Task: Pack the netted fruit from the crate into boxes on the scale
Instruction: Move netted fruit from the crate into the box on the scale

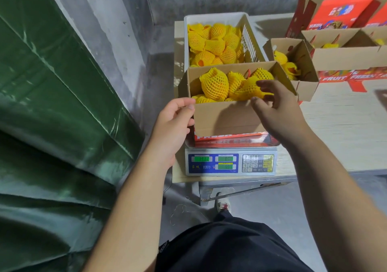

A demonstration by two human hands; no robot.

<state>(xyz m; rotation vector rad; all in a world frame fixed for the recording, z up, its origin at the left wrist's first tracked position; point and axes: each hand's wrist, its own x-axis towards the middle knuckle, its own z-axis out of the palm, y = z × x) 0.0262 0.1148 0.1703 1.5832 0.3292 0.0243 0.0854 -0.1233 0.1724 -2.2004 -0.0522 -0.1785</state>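
Bare concrete walls back a pale worktop (345, 114). At its near left corner, the left hand (174, 121) grips the left wall of the box (226, 116) on the scale (230, 164); the right hand (276, 106) hovers released over its near rim. Netted fruit (214, 84) nearly fills this box, so it looks about done. Behind it, the crate (249, 35) holds plenty more, and a second box (307, 62) to the right has a few.

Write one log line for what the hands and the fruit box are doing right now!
left hand: grips box corner | right hand: open over netted fruit | box: on scale | crate: fruit left
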